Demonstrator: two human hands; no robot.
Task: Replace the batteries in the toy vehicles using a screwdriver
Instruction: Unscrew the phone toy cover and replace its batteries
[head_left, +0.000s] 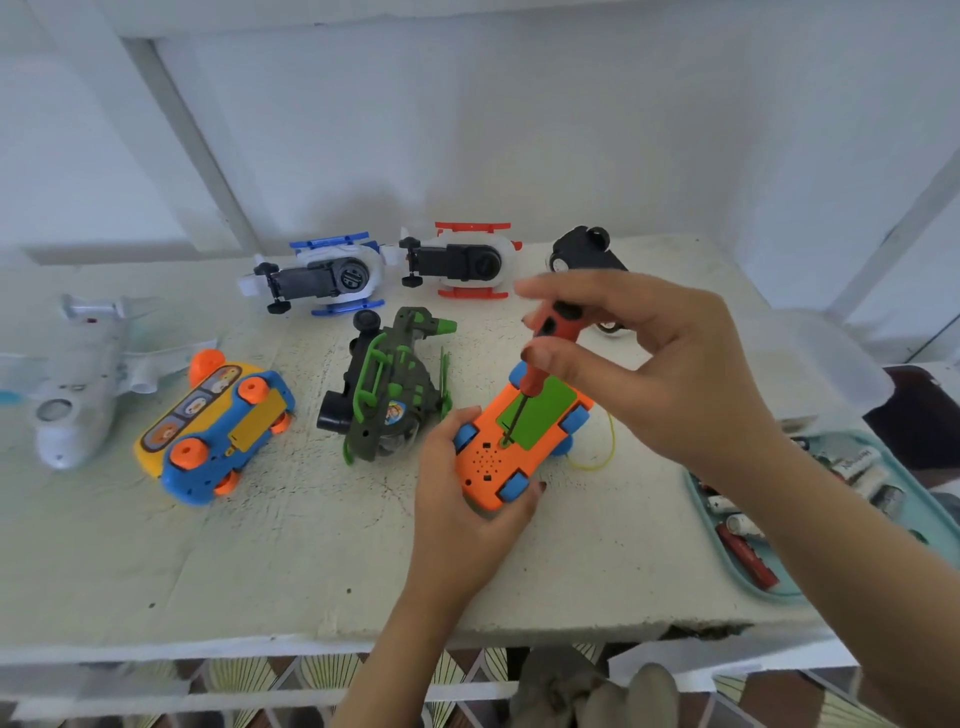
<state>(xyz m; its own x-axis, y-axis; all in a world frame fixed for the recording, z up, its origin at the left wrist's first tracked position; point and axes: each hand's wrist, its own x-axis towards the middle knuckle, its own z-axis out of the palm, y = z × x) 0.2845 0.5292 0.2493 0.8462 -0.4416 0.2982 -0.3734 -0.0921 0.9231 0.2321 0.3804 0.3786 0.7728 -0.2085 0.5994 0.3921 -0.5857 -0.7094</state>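
An orange toy car (491, 460) with blue wheels lies upside down near the table's middle, its green battery cover (540, 410) facing up. My left hand (462, 499) grips the car's near end. My right hand (654, 358) pinches the red and black handle of a screwdriver (545, 343). The screwdriver's thin shaft slants down and its tip sits at the near edge of the green cover.
A teal tray (748, 577) with several batteries lies at the right edge. Other toys lie around: a yellow-blue bus (218, 431), a green-grey vehicle (389, 395), a white plane (78, 379), blue-trimmed (327, 278) and red-trimmed (462, 262) toys, and a black toy (582, 252) at the back.
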